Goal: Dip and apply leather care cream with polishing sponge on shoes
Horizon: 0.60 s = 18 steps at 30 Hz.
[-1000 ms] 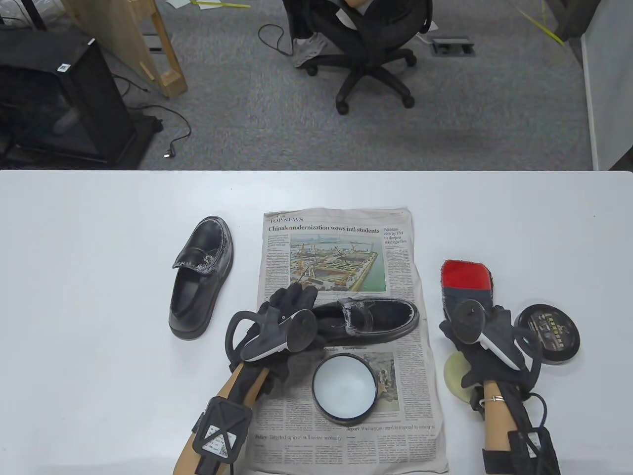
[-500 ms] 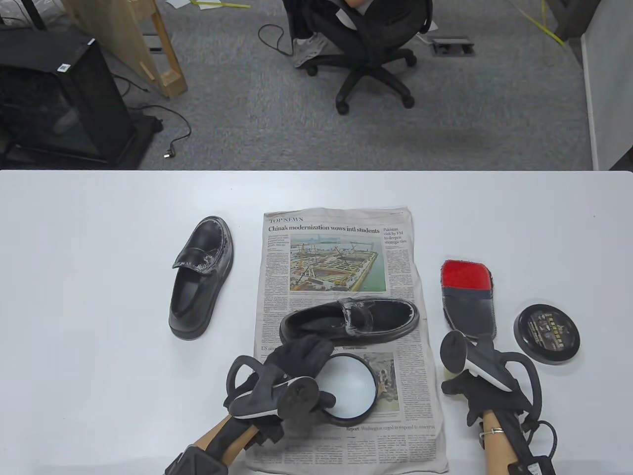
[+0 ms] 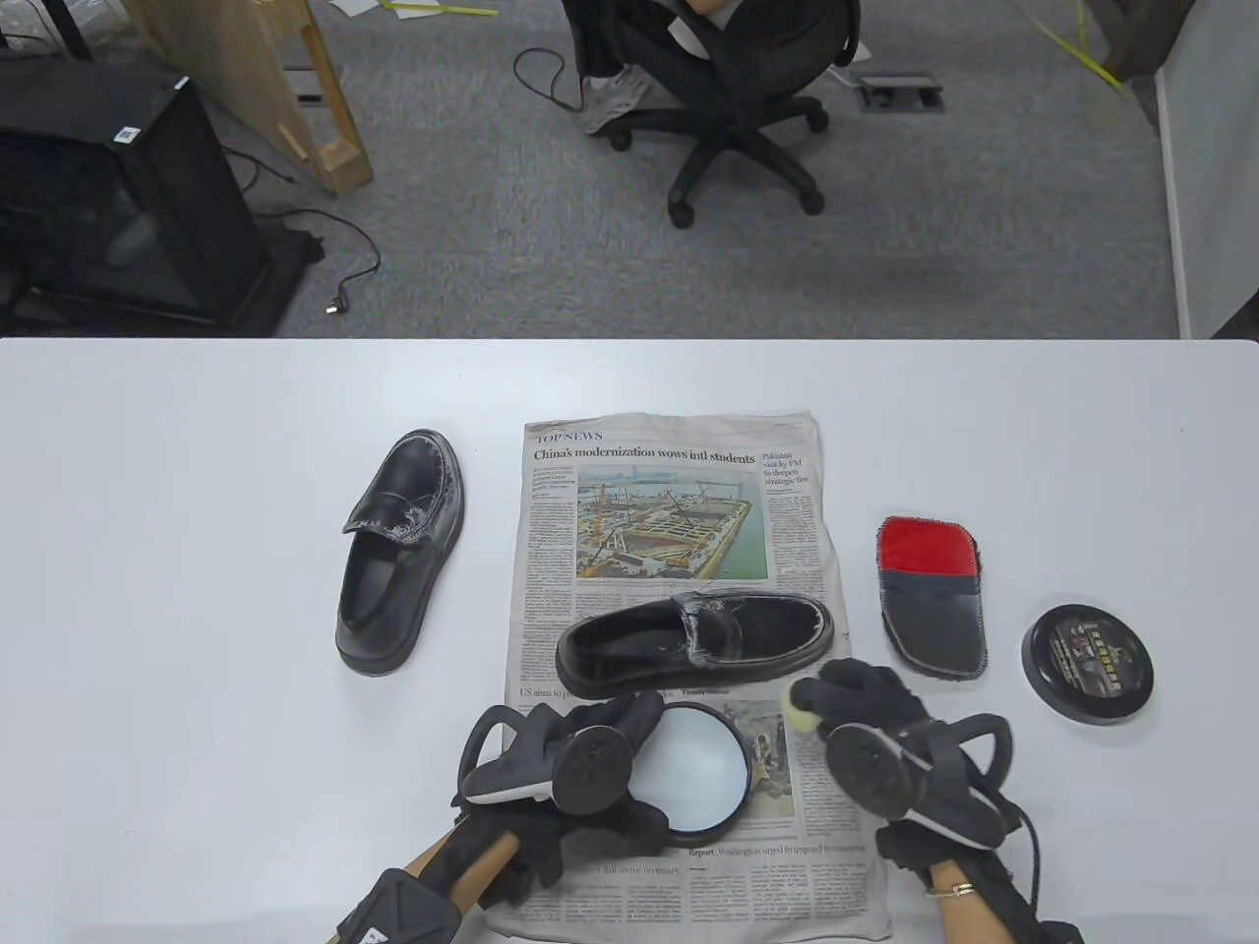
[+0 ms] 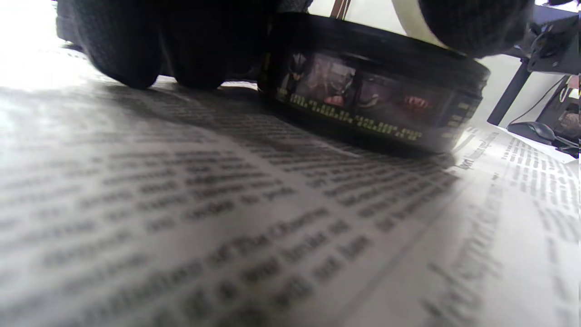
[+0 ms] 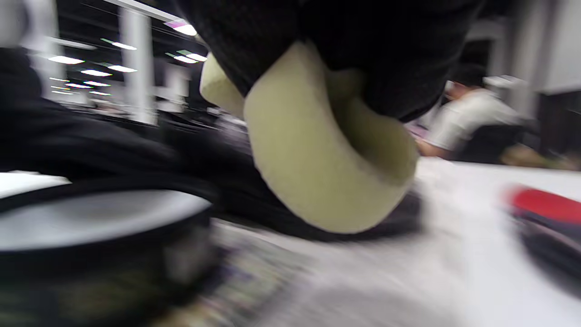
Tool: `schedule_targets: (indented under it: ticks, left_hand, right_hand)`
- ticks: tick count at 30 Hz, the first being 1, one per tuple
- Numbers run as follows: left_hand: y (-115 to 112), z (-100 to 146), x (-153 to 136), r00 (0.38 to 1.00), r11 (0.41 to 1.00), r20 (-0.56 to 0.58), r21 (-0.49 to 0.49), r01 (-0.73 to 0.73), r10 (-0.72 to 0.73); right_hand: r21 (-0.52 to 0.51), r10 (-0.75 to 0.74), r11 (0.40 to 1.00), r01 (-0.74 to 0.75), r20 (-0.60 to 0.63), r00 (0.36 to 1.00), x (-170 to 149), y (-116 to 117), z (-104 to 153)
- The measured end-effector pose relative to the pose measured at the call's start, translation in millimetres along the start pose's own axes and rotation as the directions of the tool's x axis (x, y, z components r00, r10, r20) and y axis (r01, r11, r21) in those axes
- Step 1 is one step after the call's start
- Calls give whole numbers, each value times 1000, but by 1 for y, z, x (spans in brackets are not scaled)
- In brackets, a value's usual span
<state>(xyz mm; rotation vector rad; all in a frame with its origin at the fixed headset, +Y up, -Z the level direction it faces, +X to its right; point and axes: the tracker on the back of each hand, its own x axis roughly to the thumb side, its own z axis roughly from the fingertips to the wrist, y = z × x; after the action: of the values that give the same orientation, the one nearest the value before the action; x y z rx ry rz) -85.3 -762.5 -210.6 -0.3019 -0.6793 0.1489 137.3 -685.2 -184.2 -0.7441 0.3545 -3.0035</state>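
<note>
An open black tin of pale cream (image 3: 693,769) stands on the newspaper (image 3: 679,521). My left hand (image 3: 580,757) grips the tin by its left side; the left wrist view shows its fingers (image 4: 136,45) against the tin's wall (image 4: 363,104). My right hand (image 3: 856,708) holds a pale yellow round sponge (image 3: 802,706) just right of the tin, above the newspaper; the sponge is squeezed in the fingers in the right wrist view (image 5: 317,154). One black loafer (image 3: 698,644) lies on its side on the newspaper behind the tin. A second black loafer (image 3: 398,551) lies on the table to the left.
A red and black polishing mitt (image 3: 929,595) lies right of the newspaper. The tin's black lid (image 3: 1087,664) lies further right. The white table (image 3: 197,590) reaches to a far edge with a carpeted floor and an office chair (image 3: 728,98) beyond.
My left hand left the loafer and came down to grip the cream tin. My right hand picked the sponge off the table and carried it left, to beside the tin.
</note>
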Motion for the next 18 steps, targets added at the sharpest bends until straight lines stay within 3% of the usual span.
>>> schedule_targets:
  ticks: [2, 5, 8, 9, 11, 14, 18]
  left_hand:
    - [0, 0, -1, 1000, 1000, -6, 2, 4, -4]
    - [1, 0, -2, 1000, 1000, -26, 14, -7, 7]
    - [1, 0, -2, 999, 1000, -38, 26, -1, 2]
    - [1, 0, -2, 999, 1000, -41, 28, 1, 0]
    - [3, -1, -1, 999, 1000, -39, 26, 13, -12]
    - [3, -1, 2, 998, 998, -45, 28, 54, -52]
    - [3, -1, 2, 998, 998, -44, 30, 53, -51]
  right_hand:
    - [-13, 61, 998, -60, 129, 990, 34, 5, -10]
    - [79, 143, 983, -168, 253, 957, 72, 30, -28]
    - [119, 185, 967, -224, 271, 945, 83, 56, -34]
    - [85, 189, 973, -217, 257, 948, 82, 55, -34]
    - [163, 138, 970, -183, 255, 957, 79, 57, -35]
    - [176, 53, 980, -95, 230, 972, 75, 55, -34]
    - [225, 42, 968, -111, 290, 956, 84, 48, -27]
